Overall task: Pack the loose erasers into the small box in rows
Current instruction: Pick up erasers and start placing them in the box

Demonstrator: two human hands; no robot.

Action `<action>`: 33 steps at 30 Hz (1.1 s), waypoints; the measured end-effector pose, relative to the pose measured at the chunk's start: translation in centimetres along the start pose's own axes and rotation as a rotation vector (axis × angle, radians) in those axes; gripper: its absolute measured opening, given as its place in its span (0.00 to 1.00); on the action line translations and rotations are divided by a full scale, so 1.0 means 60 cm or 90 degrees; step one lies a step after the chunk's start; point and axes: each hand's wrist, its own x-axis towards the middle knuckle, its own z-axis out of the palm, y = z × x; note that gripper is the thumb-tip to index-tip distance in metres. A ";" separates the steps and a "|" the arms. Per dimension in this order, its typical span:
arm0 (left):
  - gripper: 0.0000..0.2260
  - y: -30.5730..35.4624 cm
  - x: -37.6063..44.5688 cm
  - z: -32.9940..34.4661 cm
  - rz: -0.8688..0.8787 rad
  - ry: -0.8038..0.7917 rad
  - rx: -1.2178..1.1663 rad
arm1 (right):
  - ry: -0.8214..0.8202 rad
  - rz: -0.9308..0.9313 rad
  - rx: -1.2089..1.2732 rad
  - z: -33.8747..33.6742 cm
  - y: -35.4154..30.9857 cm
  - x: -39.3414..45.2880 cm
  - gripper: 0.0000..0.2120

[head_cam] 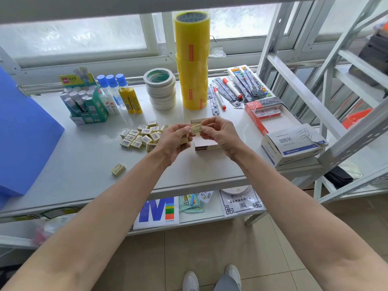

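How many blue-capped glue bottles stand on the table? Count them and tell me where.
3, standing in a row behind the yellow bottles: left bottle, middle bottle, right bottle. Others may be hidden behind the green display box.

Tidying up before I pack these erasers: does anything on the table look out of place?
One stray eraser lies alone near the table's front edge, tilted, apart from the eraser pile by the left hand.
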 end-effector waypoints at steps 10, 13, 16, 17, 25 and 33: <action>0.02 0.004 0.007 0.003 0.023 0.002 0.083 | -0.070 -0.030 -0.139 -0.010 -0.005 -0.003 0.15; 0.01 0.006 0.010 0.009 0.037 0.007 0.121 | -0.051 -0.053 -0.311 -0.013 -0.008 0.003 0.12; 0.04 -0.001 0.019 0.015 0.081 0.065 0.215 | 0.003 -0.071 -0.418 -0.022 -0.007 0.013 0.10; 0.06 -0.005 0.023 0.015 0.100 0.088 0.273 | 0.027 -0.082 -0.468 -0.027 -0.008 0.018 0.10; 0.06 -0.012 0.026 0.025 0.096 0.096 0.499 | -0.007 -0.093 -0.768 -0.034 0.005 0.064 0.10; 0.09 -0.018 0.031 0.024 0.075 0.099 0.516 | -0.014 -0.099 -0.812 -0.021 0.009 0.080 0.11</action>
